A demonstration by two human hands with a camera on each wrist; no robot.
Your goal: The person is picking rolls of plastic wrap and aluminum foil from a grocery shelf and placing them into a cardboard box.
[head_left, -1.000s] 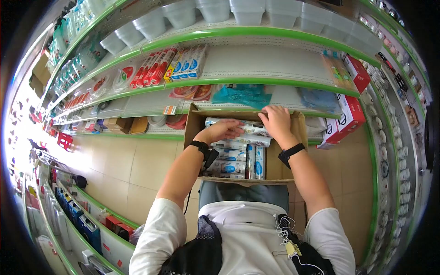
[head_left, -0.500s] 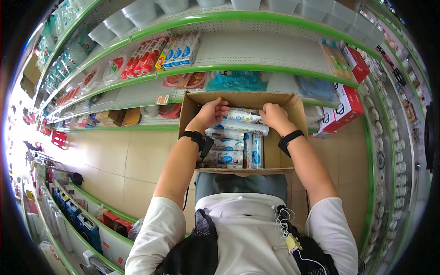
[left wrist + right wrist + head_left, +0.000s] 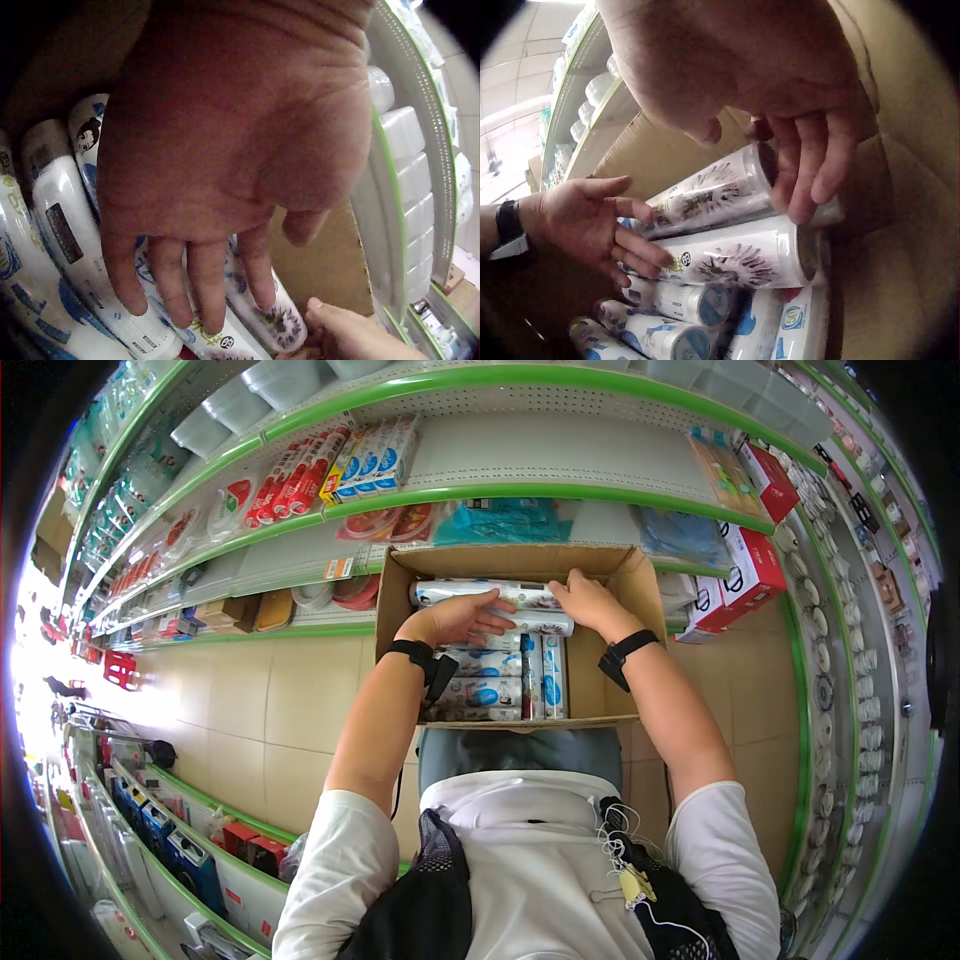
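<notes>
A cardboard box (image 3: 607,685) holds several plastic-wrapped printed rolls. Across its far side lie two long rolls, a far roll (image 3: 525,593) and a nearer roll (image 3: 550,624), with flower prints near their right ends. My left hand (image 3: 455,622) reaches over them palm down, fingers spread and nearly straight, fingertips right at the rolls in the left wrist view. At the right ends of both rolls is my right hand (image 3: 780,112), its fingers (image 3: 805,169) extending down over the ends and its thumb beside the far roll.
Shorter rolls (image 3: 490,690) fill the box's near left, beside rolls set lengthwise (image 3: 553,680). Behind the box stands a green-edged shelf (image 3: 560,495) with boxed goods (image 3: 375,460) and blue packages (image 3: 505,520). A red box (image 3: 740,585) sits to the right.
My left hand has come down from the box's far left corner onto the rolls. The far roll's left end now shows; my right hand stays at the right ends, its fingers less curled.
</notes>
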